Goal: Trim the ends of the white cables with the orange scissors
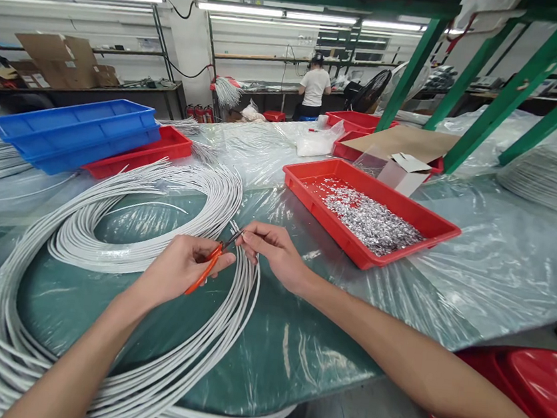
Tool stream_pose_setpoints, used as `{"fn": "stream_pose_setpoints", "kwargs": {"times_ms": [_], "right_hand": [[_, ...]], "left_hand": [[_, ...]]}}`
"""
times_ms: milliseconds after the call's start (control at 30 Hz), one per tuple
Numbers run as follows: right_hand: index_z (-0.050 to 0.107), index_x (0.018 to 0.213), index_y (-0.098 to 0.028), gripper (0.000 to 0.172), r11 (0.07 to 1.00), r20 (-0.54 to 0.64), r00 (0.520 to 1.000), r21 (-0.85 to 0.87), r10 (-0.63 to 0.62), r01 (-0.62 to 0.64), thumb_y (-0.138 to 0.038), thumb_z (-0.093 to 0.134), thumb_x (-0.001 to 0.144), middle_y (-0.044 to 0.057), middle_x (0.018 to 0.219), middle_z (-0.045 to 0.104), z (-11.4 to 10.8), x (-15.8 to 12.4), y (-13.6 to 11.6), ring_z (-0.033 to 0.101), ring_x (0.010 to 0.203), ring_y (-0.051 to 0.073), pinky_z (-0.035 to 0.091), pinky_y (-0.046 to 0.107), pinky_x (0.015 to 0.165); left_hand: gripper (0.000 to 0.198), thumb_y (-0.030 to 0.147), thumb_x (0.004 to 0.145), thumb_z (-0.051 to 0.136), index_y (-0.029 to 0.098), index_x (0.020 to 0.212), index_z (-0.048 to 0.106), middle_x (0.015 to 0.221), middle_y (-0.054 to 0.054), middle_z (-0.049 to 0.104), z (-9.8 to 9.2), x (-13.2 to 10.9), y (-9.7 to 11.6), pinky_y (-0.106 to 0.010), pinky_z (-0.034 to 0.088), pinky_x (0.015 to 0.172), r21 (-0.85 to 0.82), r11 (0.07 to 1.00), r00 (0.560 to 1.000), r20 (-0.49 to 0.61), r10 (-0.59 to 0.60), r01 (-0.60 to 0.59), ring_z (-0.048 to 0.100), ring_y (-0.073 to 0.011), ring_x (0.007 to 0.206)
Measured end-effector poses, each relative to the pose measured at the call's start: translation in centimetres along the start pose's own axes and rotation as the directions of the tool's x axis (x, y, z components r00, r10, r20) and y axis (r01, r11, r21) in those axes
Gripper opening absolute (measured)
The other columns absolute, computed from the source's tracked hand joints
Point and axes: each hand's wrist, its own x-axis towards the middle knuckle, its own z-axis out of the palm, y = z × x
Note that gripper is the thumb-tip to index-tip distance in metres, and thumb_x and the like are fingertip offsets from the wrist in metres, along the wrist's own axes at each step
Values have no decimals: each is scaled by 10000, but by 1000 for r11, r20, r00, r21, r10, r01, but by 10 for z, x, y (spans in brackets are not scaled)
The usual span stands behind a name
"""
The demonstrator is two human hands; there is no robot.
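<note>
My left hand (pixel 182 269) is closed around the orange handles of a small pair of scissors (pixel 207 269), whose dark blades point up and right. The tips reach the fingers of my right hand (pixel 274 250), which are pinched together by the end of a white cable. What exactly sits between those fingertips is too small to make out. Below and around both hands runs a large coil of white cables (pixel 230 317). A second, smaller coil of white cables (pixel 214 195) lies just behind my left hand.
Right of my hands stands a red tray (pixel 304 198) with a heap of small silvery pieces (pixel 372 220). A blue bin (pixel 76 132) rests on a red tray (pixel 169 146) at left. Green posts (pixel 411 76) rise at right. A person (pixel 315 86) sits far back.
</note>
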Motion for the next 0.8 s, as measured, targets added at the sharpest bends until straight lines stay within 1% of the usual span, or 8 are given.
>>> {"fn": "stream_pose_setpoints", "kwargs": {"times_ms": [100, 267, 367, 433, 533, 667, 733, 800], "right_hand": [[656, 788, -143, 282, 1000, 30, 999, 4, 22, -22, -417, 637, 851, -27, 574, 471, -3, 1, 0, 439, 530, 111, 362, 262, 548], [678, 799, -129, 273, 988, 120, 984, 67, 129, -138, -394, 641, 853, -18, 583, 498, -9, 4, 0, 455, 545, 106, 360, 252, 561], [699, 825, -129, 280, 984, 135, 979, 72, 151, -162, -398, 632, 864, -15, 600, 512, -11, 4, 1, 462, 557, 100, 355, 248, 568], [708, 822, -132, 282, 990, 118, 985, 50, 128, -135, -404, 644, 860, -10, 615, 530, -10, 5, 1, 473, 584, 105, 360, 249, 578], [703, 764, -135, 272, 998, 55, 996, -23, 66, -64, -399, 687, 828, 2, 630, 570, -10, 5, -2, 495, 622, 113, 373, 255, 610], [677, 701, -143, 283, 992, -14, 999, -116, -40, 38, -408, 743, 771, 1, 603, 584, -9, 4, -6, 516, 602, 121, 391, 267, 615], [667, 698, -143, 294, 981, -22, 995, -174, -96, 91, -417, 735, 778, 8, 608, 593, -7, 3, -7, 516, 594, 126, 391, 270, 594], [654, 700, -146, 268, 952, -35, 985, -263, -172, 157, -384, 705, 811, 15, 633, 601, -5, 0, -7, 508, 604, 128, 394, 274, 597]], "left_hand": [[399, 466, 830, 620, 160, 586, 542, 481, 37, 492, -1, 0, 0, -204, 273, 435, -6, 1000, 1000, 19, -6, 6, 423, -86, 438], [442, 502, 835, 609, 160, 569, 521, 467, 31, 495, -3, -3, 4, -183, 311, 425, -12, 999, 997, 53, -52, 53, 446, -79, 421], [434, 497, 832, 616, 158, 572, 537, 463, 29, 498, -4, -4, 6, -176, 335, 427, -40, 997, 996, 68, -64, 67, 478, -85, 430], [408, 469, 826, 634, 157, 578, 546, 471, 31, 513, -5, -4, 6, -172, 338, 419, -67, 995, 995, 79, -65, 70, 493, -84, 425], [369, 414, 819, 660, 154, 580, 552, 480, 34, 533, -4, -3, 3, -164, 333, 406, -103, 992, 994, 94, -57, 67, 511, -80, 416], [336, 359, 823, 665, 147, 579, 576, 466, 37, 540, -4, -2, 1, -151, 317, 390, -137, 988, 992, 118, -53, 70, 497, -67, 396], [333, 339, 826, 664, 142, 570, 582, 461, 38, 547, -5, -3, 2, -142, 313, 385, -149, 986, 989, 133, -59, 78, 477, -55, 379], [337, 327, 827, 664, 137, 560, 587, 453, 38, 549, -6, -3, 3, -136, 309, 382, -153, 984, 987, 150, -64, 87, 463, -47, 367]]}}
